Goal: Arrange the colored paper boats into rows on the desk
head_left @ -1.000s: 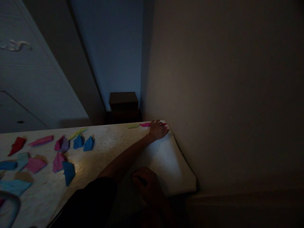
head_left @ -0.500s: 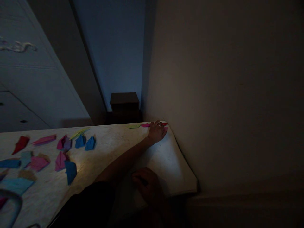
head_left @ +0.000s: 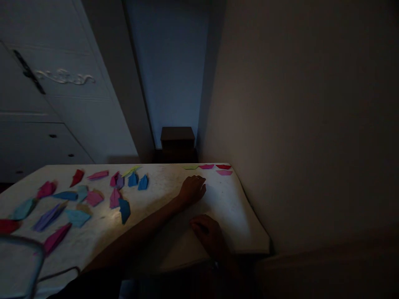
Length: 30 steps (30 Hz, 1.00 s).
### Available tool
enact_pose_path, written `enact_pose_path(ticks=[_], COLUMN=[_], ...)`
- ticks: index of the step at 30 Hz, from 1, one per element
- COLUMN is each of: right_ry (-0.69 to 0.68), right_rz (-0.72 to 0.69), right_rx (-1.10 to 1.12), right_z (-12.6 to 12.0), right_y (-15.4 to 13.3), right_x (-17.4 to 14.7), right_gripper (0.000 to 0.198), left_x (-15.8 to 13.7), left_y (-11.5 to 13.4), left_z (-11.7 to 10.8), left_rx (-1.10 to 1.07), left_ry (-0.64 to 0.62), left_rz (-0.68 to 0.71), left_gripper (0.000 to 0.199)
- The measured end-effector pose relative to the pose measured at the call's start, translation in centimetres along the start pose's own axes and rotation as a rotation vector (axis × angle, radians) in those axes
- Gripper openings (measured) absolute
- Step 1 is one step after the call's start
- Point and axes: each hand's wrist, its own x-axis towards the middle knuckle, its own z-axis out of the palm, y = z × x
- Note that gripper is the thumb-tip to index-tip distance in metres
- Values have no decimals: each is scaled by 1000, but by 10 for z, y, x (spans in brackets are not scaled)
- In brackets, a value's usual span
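My left hand [head_left: 192, 189] is over the right part of the white table, its fingers loosely bent and apart, with nothing seen in them. Just beyond its fingertips, flat folded papers lie at the far right corner: a green one [head_left: 191, 167], a magenta one [head_left: 206, 166] and a red one [head_left: 223, 167] in a row, with a light pink one [head_left: 224, 172] below the red. Closer to me, my right hand [head_left: 209, 233] rests near the table's front edge, fingers curled in, and no object shows in it. It is in deep shadow.
Several colourful folded papers [head_left: 77, 218] are scattered over the left side of the table [head_left: 165, 178]. A metal-framed thing [head_left: 39, 265] stands at the lower left. A wall [head_left: 280, 145] borders the right side. Behind are a white cabinet [head_left: 93, 124] and a small brown box-like stand [head_left: 177, 133].
My left hand has drawn back toward me from the corner papers, leaving them uncovered on the table. The view has swung left, showing more scattered papers. My right hand stays curled.
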Motion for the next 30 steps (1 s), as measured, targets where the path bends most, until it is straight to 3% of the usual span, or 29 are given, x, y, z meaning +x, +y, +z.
enact_pose_path(ticks=[3, 8, 13, 18, 21, 24, 27, 30], right_ry=[-15, -19, -12, 33, 108, 74, 29, 67], right_rz=[23, 74, 134, 229, 323, 339, 239, 122], right_rx=[-2, 9, 1, 8, 36, 71, 15, -83], right_z=[-1, -3, -5, -4, 1, 12, 31, 55], right_y=[2, 5, 3, 5, 7, 0, -17, -42], right_x=[0, -1, -2, -1, 3, 15, 34, 56], right_gripper=[24, 32, 38, 43, 50, 52, 43, 51], left_x=[-38, -99, -151, -196, -215, -223, -225, -226], left_y=[-8, -17, -42, -68, -71, -69, -67, -64], left_z=[-17, -43, -63, -73, -78, -82, -84, -86], left_rx=[-25, -246, -406, -637, -712, -769, -777, -781], left_ry=[16, 21, 4, 98, 159, 182, 173, 170], left_rz=[-91, -277, -336, -431, -475, -477, -476, -478], left_gripper=[27, 22, 24, 25, 28, 28, 26, 28])
